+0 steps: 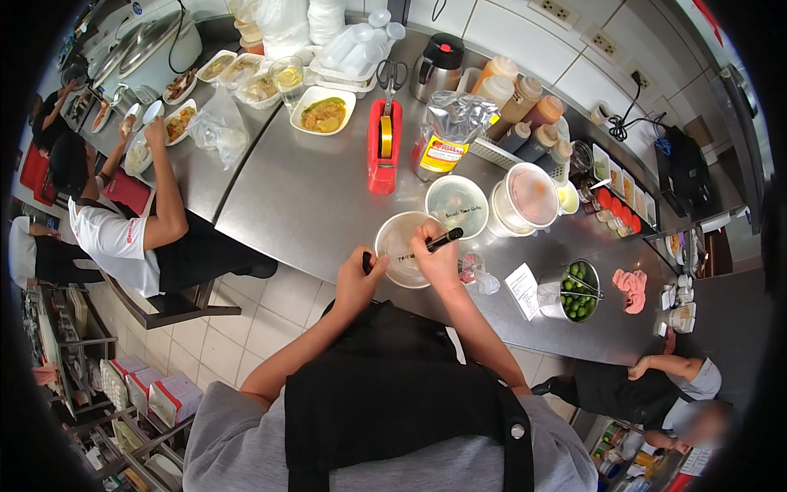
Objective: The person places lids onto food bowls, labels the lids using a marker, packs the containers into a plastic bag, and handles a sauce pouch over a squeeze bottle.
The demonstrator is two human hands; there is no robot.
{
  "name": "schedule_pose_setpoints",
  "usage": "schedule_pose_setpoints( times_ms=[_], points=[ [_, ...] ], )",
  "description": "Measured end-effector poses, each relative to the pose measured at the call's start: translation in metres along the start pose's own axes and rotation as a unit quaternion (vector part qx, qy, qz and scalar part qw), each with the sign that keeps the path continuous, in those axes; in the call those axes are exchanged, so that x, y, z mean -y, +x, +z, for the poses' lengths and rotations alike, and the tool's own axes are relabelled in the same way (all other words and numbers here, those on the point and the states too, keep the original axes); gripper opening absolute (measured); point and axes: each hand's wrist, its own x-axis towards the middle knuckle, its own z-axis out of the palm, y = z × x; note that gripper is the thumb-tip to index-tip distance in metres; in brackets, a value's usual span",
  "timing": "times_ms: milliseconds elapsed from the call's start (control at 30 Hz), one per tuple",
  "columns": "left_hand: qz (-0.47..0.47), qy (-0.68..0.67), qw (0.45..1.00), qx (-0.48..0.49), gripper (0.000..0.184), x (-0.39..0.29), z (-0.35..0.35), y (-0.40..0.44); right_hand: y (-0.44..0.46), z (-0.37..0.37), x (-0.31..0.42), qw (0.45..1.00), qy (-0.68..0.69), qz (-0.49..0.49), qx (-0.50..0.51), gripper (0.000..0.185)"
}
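A round translucent plastic lid or tub (396,236) lies near the front edge of the steel table, with dark handwriting on it. Over it, my right hand (438,256) grips a black marker (445,239). My left hand (359,280) is closed at the left rim of the round plastic piece, and a small black marker cap (366,262) shows between its fingers. Just behind sits a second round container (457,205), also written on. Beside my right forearm is a small clear plastic bag (484,280).
A red tape dispenser (382,160), scissors (392,78), foil pouch (443,135) and stacked tubs (529,197) stand behind. Right are a paper (522,291), a pot of green produce (579,291) and a pink cloth (630,289). A seated person (123,238) eats left; another person (648,389) is right.
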Motion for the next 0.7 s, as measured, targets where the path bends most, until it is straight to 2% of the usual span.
schedule_pose_setpoints(
  times_ms=[267,333,467,533,700],
  points=[
    [0.008,0.003,1.0,0.0,0.034,0.002,0.001,0.001,0.001,0.002,-0.001,0.998,0.048,-0.034,-0.023,0.026],
    [0.01,-0.003,1.0,0.0,0.033,0.0,0.0,0.001,0.002,0.0,-0.001,0.996,0.086,-0.008,-0.024,0.027],
    [0.023,0.031,0.999,-0.011,0.034,-0.004,-0.001,-0.002,0.004,-0.008,-0.004,0.996,0.07,0.04,-0.026,0.029],
    [0.006,0.02,1.0,-0.003,0.034,-0.003,-0.001,-0.001,0.003,-0.009,0.0,0.999,0.043,0.003,-0.013,0.03],
    [0.02,0.016,1.0,-0.001,0.032,-0.001,0.0,-0.001,0.006,-0.007,0.003,0.999,0.018,-0.02,-0.032,0.03]
  ],
)
